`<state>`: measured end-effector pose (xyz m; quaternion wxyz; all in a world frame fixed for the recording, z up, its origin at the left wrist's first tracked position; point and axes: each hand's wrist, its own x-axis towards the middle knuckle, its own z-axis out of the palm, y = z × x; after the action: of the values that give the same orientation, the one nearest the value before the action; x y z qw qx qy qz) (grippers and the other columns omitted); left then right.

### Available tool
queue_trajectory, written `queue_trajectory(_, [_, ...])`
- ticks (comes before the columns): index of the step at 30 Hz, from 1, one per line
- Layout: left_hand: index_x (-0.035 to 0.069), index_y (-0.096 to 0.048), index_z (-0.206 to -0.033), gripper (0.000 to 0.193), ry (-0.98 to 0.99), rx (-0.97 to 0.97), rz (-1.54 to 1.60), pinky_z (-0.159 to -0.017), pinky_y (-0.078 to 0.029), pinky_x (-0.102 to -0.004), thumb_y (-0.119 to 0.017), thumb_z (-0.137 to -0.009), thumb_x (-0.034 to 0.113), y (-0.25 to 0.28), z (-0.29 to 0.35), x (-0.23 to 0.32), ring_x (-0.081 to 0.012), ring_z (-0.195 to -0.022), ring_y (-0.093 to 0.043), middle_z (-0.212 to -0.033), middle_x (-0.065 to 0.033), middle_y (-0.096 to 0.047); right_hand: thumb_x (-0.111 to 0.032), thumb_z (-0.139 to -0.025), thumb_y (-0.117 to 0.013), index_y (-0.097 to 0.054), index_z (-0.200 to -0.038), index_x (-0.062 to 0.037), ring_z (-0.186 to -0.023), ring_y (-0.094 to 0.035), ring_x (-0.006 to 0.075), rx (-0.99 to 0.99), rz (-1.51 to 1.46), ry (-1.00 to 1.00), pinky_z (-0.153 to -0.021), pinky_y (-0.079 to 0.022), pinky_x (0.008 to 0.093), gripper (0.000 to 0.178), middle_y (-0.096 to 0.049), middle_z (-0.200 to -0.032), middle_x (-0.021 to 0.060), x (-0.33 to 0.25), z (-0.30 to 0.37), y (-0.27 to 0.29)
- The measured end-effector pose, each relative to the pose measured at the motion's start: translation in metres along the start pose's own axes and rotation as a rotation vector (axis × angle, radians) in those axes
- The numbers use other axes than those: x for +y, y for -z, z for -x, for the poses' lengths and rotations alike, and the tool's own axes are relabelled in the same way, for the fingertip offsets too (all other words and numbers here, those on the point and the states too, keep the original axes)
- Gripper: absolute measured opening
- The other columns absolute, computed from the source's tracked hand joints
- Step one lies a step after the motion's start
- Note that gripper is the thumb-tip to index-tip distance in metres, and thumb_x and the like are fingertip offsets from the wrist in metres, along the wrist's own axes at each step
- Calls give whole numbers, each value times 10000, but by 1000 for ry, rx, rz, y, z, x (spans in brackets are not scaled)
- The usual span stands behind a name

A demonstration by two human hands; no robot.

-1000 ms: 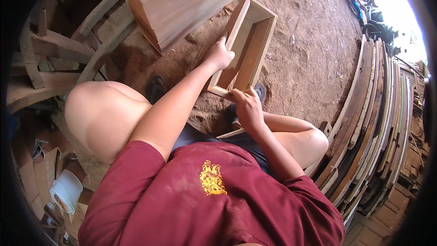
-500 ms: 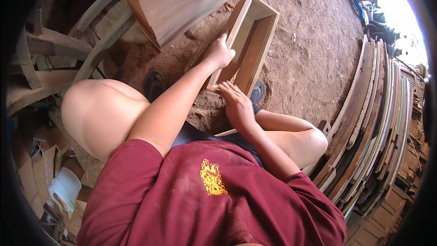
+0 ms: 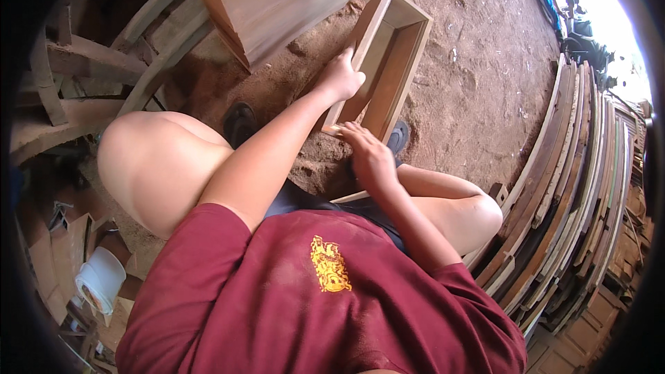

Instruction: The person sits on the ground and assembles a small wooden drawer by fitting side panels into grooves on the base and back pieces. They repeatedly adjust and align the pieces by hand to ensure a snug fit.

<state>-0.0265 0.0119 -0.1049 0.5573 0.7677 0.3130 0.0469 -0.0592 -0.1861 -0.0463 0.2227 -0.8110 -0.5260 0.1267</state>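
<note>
A long, shallow wooden drawer frame (image 3: 405,62) is tilted over the dirt between my feet, its open side toward me. My left hand (image 3: 341,79) is closed around its left side board, thumb showing on top. My right hand (image 3: 372,159) lies over the near end of the frame with its fingers stretched out and close together, fingertips at the near left corner. Whether anything thin is under those fingertips cannot be made out.
A large wooden cabinet (image 3: 277,7) stands beyond my left hand. Curved wooden pieces (image 3: 166,62) are piled at left, above a white bucket (image 3: 101,278). Stacked long planks (image 3: 554,187) line the right side. Dark objects (image 3: 575,28) stand at far right.
My right hand has shifted slightly right along with the frame in the picture. The left hand keeps its grip on the side board.
</note>
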Motion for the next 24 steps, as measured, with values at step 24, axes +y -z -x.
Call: queue_trajectory(24, [-66,-340,-1488,805,-20,-26,73,-1137,-381,-396,-582,-762,181,0,-3,3,-395,-1339,-480,-1422,-331,-477,-11,-845,-526,-619,-1207,-39,-1230,-609,288,6,139,-68,-1129,-391,479,375,-656,-1277,162,19,22,4])
